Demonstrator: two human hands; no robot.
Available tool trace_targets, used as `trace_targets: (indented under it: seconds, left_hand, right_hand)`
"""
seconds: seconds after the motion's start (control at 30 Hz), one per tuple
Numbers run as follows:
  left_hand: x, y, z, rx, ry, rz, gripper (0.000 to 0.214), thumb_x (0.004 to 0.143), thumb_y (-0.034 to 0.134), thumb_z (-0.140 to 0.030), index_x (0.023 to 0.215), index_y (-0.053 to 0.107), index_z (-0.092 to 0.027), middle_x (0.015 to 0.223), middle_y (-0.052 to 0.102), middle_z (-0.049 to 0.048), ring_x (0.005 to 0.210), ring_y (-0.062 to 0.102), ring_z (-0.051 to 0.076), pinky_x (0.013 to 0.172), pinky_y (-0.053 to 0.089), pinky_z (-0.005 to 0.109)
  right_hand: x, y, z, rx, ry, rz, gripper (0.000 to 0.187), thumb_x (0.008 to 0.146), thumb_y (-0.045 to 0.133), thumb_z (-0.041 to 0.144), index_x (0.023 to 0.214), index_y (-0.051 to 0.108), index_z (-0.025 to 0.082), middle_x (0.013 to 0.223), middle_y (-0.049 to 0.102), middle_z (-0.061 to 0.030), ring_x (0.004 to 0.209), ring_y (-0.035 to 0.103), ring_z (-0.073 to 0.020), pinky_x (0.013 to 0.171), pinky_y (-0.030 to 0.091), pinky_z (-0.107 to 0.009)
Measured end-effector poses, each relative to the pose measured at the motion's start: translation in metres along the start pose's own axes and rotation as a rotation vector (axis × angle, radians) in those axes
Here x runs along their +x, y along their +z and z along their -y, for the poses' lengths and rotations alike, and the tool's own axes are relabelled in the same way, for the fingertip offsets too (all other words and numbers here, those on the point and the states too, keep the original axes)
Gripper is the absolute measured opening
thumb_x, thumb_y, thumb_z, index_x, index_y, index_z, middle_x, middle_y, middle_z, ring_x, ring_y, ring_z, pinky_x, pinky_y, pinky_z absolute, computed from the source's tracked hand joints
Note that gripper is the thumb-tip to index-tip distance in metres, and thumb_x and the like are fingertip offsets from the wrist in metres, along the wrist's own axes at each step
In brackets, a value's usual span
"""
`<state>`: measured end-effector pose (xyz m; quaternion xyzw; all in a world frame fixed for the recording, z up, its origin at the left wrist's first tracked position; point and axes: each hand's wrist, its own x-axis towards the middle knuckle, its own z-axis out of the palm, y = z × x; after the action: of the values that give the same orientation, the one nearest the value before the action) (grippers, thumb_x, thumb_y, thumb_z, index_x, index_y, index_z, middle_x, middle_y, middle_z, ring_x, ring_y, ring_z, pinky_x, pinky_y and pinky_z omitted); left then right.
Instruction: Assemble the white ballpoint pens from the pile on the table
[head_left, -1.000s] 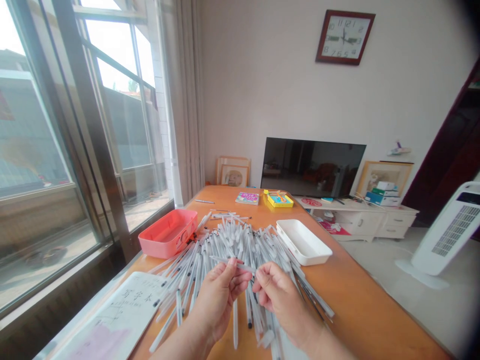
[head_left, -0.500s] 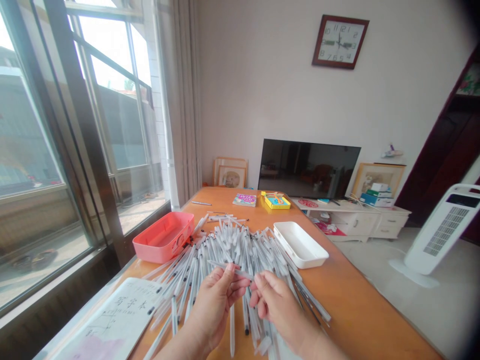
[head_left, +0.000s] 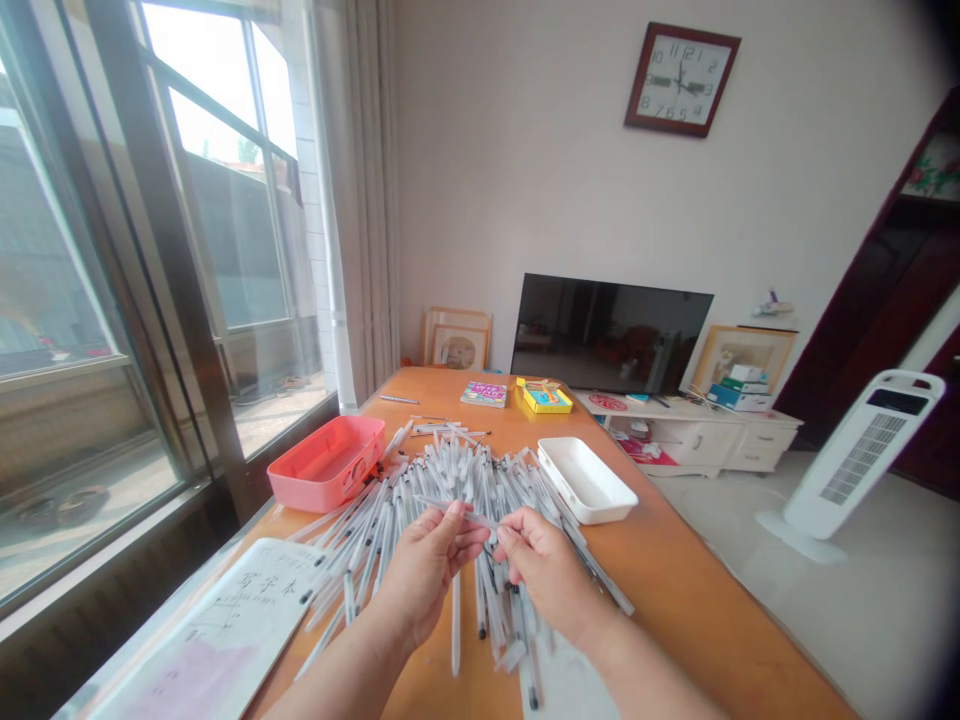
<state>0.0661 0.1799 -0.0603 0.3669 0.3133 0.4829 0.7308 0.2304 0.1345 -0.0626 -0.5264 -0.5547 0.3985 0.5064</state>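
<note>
My left hand (head_left: 429, 562) is closed, thumb on top, around the middle of a translucent pen (head_left: 480, 519). The pen lies crosswise, one end pointing up and left. At its right end, the fingertips of my right hand (head_left: 541, 562) are pinched together; what exactly they grip there is partly hidden. Below and beyond both hands spreads a large heap of clear pens (head_left: 457, 470), several with black ends. Loose pens fan out toward me, and a small clear cap-like piece (head_left: 511, 657) rests near the front.
A red plastic box (head_left: 300, 484) stands left of the heap, a white tray (head_left: 626, 505) right of it. A notebook (head_left: 247, 610) lies at the front left. Farther back on the wooden table (head_left: 697, 590) are a booklet (head_left: 484, 394), a yellow box (head_left: 546, 402) and a single pen (head_left: 400, 400).
The view has shifted slightly, so the table things sit a little higher and the right side has slid left. Both hands keep the same grip on the pen.
</note>
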Motion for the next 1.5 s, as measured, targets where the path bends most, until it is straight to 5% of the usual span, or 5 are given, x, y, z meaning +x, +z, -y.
trace_targets:
  seconds: [0.5, 0.8, 1.0, 1.23, 1.5]
  left_hand:
    - [0.027, 0.003, 0.005, -0.034, 0.015, 0.033, 0.030, 0.087, 0.069, -0.038, 0.103, 0.062, -0.015, 0.093, 0.073, 0.0117, 0.084, 0.073, 0.018, 0.075, 0.057, 0.026]
    - [0.040, 0.001, 0.004, -0.041, 0.001, -0.062, 0.029, 0.084, 0.072, -0.039, 0.093, 0.063, -0.014, 0.085, 0.073, 0.0114, 0.077, 0.073, 0.018, 0.067, 0.057, 0.024]
    - [0.036, 0.003, 0.004, -0.046, 0.009, -0.052, 0.033, 0.081, 0.075, -0.043, 0.093, 0.063, -0.015, 0.085, 0.073, 0.0100, 0.077, 0.073, 0.017, 0.068, 0.057, 0.024]
    - [0.036, 0.003, 0.003, -0.037, 0.015, -0.093, 0.036, 0.078, 0.077, -0.046, 0.086, 0.062, -0.015, 0.079, 0.072, 0.0079, 0.071, 0.071, 0.016, 0.066, 0.056, 0.024]
    - [0.036, 0.002, 0.001, -0.024, 0.024, -0.077, 0.034, 0.080, 0.074, -0.046, 0.086, 0.059, -0.016, 0.082, 0.071, 0.0078, 0.075, 0.071, 0.016, 0.068, 0.055, 0.024]
  right_hand:
    - [0.028, 0.006, -0.012, 0.180, 0.152, -0.053, 0.054, 0.090, 0.044, 0.071, 0.074, 0.054, 0.020, 0.052, 0.053, 0.0025, 0.040, 0.035, -0.0079, 0.043, 0.021, -0.023]
    - [0.032, 0.003, -0.010, 0.187, 0.063, -0.008, 0.040, 0.090, 0.058, 0.059, 0.083, 0.057, 0.019, 0.068, 0.058, 0.0032, 0.053, 0.042, -0.0074, 0.050, 0.028, -0.020]
    - [0.030, 0.005, -0.014, 0.249, 0.185, -0.013, 0.052, 0.092, 0.044, 0.068, 0.087, 0.058, 0.018, 0.069, 0.062, -0.0016, 0.048, 0.043, -0.0083, 0.046, 0.024, -0.021]
    - [0.030, 0.005, -0.011, 0.164, 0.047, 0.001, 0.037, 0.090, 0.058, 0.057, 0.083, 0.056, 0.020, 0.071, 0.059, 0.0024, 0.054, 0.045, -0.0094, 0.051, 0.031, -0.022]
    - [0.031, 0.007, -0.015, 0.239, 0.168, 0.033, 0.050, 0.091, 0.047, 0.068, 0.087, 0.058, 0.019, 0.071, 0.063, -0.0006, 0.050, 0.046, -0.0088, 0.047, 0.026, -0.021]
